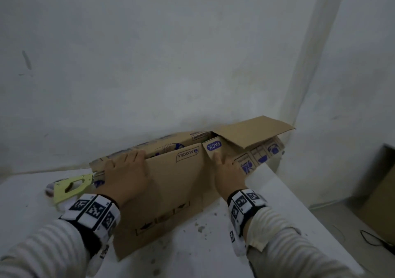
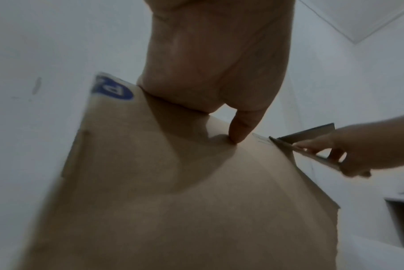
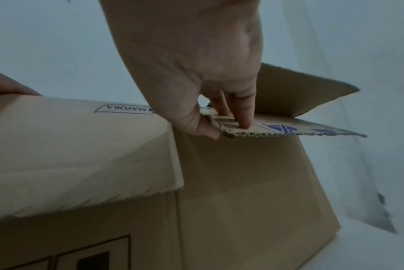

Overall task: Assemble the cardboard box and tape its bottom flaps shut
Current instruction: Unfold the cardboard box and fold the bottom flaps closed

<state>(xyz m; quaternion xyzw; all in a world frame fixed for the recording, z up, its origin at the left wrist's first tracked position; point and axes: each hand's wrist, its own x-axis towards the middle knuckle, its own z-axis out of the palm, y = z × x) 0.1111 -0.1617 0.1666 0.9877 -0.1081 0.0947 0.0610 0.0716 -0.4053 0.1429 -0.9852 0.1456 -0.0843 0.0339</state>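
A brown cardboard box (image 1: 166,220) with blue print stands on the white table (image 1: 192,256) against the wall, its flaps loose on top. My left hand (image 1: 130,162) grips the top edge of the long front flap (image 1: 177,171), fingers over the edge and thumb on the near face (image 2: 240,131). My right hand (image 1: 222,160) pinches the left end of the side flap (image 3: 288,129) with blue symbols, thumb under and fingers on top. The far flap (image 1: 254,132) sticks up at the back right. A yellow-green tape dispenser (image 1: 70,187) lies left of the box, partly behind my left wrist.
The wall rises directly behind the box. The table's right edge (image 1: 284,190) runs diagonally close to the box's right end. On the floor to the right lie flat cardboard (image 1: 380,194) and a black cable (image 1: 372,237). Small crumbs dot the table's near part.
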